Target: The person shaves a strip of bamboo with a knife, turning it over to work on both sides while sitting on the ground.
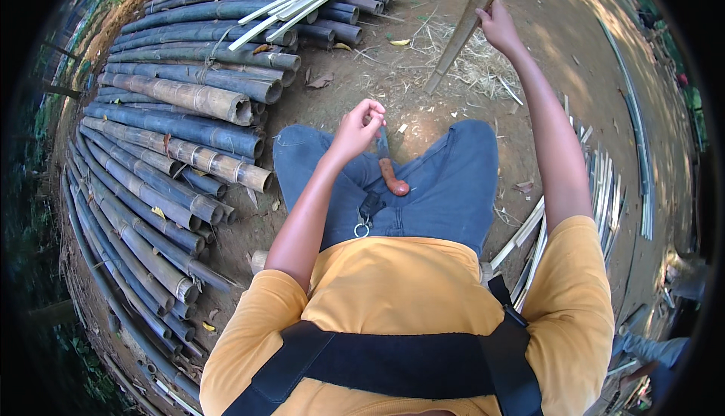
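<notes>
Slanting across the upper centre of the frame, a split bamboo piece is grasped by the right hand, whose fingers close around its edge toward the upper right, while its lower end points down and left, near a scatter of pale shavings on the ground. At the centre, the left hand is loosely curled, the fingers bent inward; whether it pinches anything I cannot tell. Just beside those fingers is the blade of a knife, its curved brown wooden handle lying between the thighs of the blue trousers. A metal ring hangs below and left of the handle. Filling the left side of the frame, a big pile of bamboo poles fans out, with a bundle of whitish strips lying across its top at the upper left of centre. More pale slats lie right of centre, beyond the right arm, and long thin lengths stretch along the far right. Part of another person shows at the lower right edge.
</notes>
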### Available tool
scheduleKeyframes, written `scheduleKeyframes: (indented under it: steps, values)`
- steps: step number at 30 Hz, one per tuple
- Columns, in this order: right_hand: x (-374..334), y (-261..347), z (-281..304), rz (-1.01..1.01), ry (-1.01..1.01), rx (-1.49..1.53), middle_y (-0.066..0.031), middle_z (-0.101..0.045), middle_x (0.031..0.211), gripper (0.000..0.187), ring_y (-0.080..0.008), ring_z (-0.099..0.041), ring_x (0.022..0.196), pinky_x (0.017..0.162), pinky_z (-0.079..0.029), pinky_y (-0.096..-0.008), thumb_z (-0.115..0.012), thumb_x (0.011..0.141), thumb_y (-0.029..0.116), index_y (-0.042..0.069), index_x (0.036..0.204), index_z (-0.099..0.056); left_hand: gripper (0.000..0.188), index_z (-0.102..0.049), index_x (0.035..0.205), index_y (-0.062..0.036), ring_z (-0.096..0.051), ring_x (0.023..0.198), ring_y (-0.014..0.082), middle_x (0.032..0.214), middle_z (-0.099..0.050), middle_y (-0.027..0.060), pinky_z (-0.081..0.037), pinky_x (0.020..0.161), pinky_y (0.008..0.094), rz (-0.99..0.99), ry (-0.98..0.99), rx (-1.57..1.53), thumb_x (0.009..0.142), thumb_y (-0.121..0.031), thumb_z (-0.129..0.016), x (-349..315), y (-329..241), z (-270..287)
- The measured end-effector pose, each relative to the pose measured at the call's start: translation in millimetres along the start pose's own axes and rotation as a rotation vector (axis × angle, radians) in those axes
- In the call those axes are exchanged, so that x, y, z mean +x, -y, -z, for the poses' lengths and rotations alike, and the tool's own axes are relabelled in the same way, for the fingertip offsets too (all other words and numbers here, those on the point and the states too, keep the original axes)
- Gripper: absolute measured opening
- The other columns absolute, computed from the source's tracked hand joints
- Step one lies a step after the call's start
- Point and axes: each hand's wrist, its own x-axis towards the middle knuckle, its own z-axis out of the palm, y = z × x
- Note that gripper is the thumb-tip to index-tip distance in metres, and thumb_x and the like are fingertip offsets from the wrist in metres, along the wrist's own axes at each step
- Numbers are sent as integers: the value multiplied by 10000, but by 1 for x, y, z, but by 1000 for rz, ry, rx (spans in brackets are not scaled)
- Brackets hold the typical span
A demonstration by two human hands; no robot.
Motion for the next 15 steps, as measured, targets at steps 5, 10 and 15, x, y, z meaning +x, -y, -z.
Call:
scheduleKeyframes:
  steps: [5, 10, 15]
  values:
    - [16, -2, 20, -35, 73, 247, -158, -657, 1151, 288, -222, -652, 1008, 886, -566, -375, -543, 1009, 119, -27, 1252, -493, 188, -556, 1120, -53, -640, 722, 89, 932, -621, 21, -521, 614, 243, -82, 28, 89, 970, -151, -608, 30, -40, -17]
    - [14, 73, 25, 103, 259, 524, -124, -648, 1210, 318, -213, -622, 1144, 1005, -535, -388, -519, 1024, 128, -21, 1301, -467, 461, -499, 1278, -62, -671, 1005, 214, 1186, -645, 123, -549, 793, 347, -249, -73, 273, 910, -229, -720, 82, -73, -7]
    - [12, 162, 38, 230, 347, 550, -82, -611, 1159, 315, -184, -605, 1039, 891, -541, -383, -519, 994, 38, 23, 1307, -488, 767, -403, 1417, -66, -543, 1271, 302, 1403, -529, 191, -465, 1015, 437, -394, -154, 401, 830, -358, -800, 122, -95, 1]
